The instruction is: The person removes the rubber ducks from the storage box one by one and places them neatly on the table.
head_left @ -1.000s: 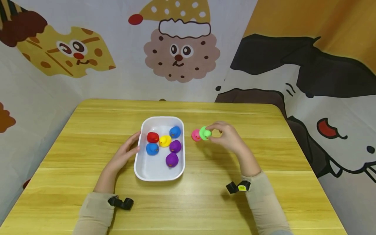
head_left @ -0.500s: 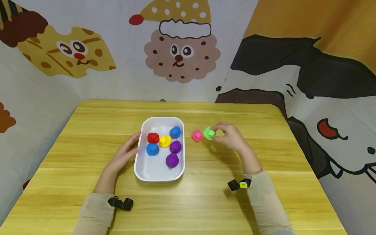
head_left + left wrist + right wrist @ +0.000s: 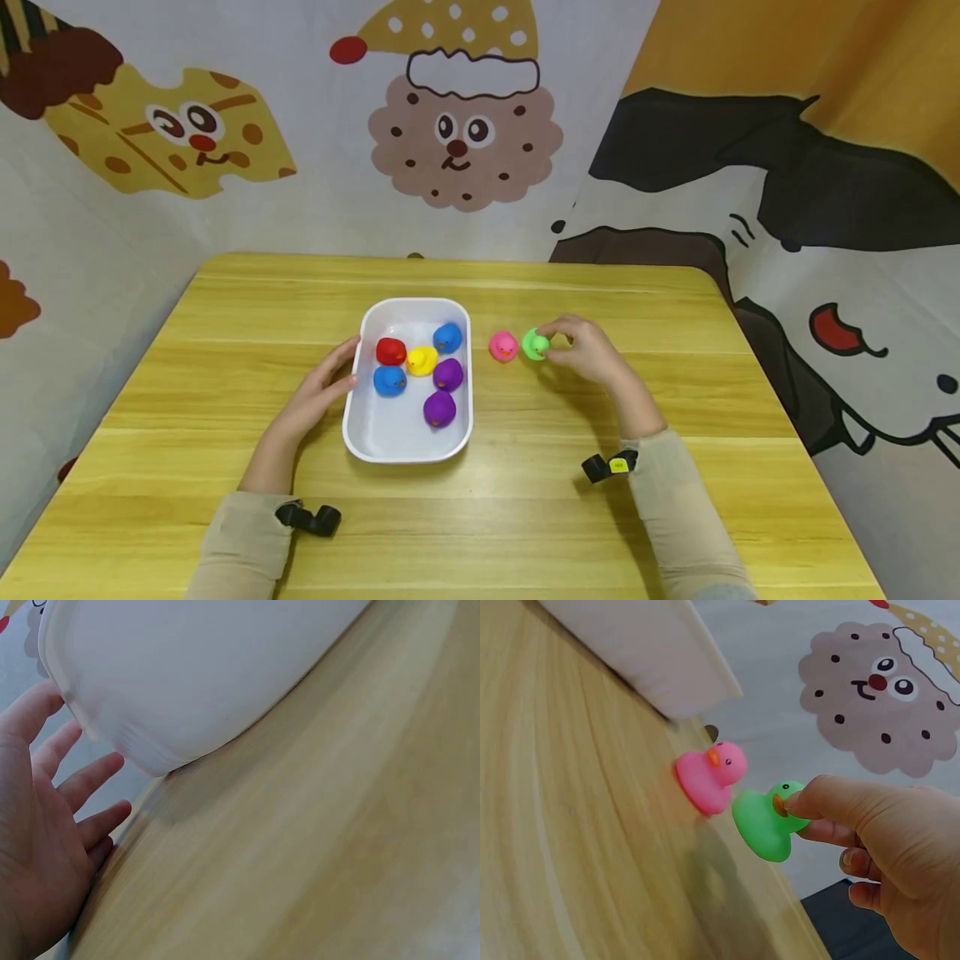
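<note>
Apparently most is done: six ducks [image 3: 422,361] in the tray [image 3: 407,457] | two left outside: pink duck [image 3: 503,346] on the table [image 3: 480,533], green duck [image 3: 534,345] beside it, pinched in my right hand [image 3: 585,350] | left hand [image 3: 317,395], fingers spread, touches tray

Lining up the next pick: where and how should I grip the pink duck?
Probably pinch the pink duck by its rounded head, coming from above: the head rises over the wider body, while the green duck and white tray flank it.
</note>
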A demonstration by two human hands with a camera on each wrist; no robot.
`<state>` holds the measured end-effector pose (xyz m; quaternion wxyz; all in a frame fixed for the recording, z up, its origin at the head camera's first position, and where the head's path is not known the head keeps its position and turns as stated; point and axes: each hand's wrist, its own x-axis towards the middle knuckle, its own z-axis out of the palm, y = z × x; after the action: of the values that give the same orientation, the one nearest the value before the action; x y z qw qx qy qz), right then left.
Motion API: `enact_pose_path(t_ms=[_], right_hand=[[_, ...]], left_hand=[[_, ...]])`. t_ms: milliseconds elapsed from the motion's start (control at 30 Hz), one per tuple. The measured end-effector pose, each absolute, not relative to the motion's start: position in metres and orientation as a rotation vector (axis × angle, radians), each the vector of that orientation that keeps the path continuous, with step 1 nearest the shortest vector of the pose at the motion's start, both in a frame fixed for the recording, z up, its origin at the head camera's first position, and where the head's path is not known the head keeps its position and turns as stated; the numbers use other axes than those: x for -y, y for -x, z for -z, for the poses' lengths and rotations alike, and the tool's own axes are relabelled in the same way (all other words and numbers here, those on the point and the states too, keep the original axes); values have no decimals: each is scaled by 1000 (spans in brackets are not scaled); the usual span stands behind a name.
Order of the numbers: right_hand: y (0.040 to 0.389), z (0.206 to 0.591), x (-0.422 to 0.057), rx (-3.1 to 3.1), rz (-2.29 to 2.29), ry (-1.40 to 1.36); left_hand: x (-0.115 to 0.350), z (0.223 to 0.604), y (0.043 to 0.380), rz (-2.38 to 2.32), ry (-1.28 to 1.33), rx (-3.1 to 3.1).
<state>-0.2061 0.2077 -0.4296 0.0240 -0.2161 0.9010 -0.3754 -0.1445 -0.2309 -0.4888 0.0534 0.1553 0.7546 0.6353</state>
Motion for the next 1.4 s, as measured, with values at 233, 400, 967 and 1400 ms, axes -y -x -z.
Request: enact_pose_path(t_ms=[233,400,967,1400], right_hand=[[210,437,-208,-2767,1169,682],[213,441,-208,-2778,1152,698],[217,452,-210,-2777,1156,664],[204,430,-202,-2829,1153,680]], left_hand=[[231,488,145,-1927,-470,-2293],[231,489,146,-1922,-473,-2300],[229,486,145,-1906,-425,-2296],[230,487,144,-1908,-438,-2301]])
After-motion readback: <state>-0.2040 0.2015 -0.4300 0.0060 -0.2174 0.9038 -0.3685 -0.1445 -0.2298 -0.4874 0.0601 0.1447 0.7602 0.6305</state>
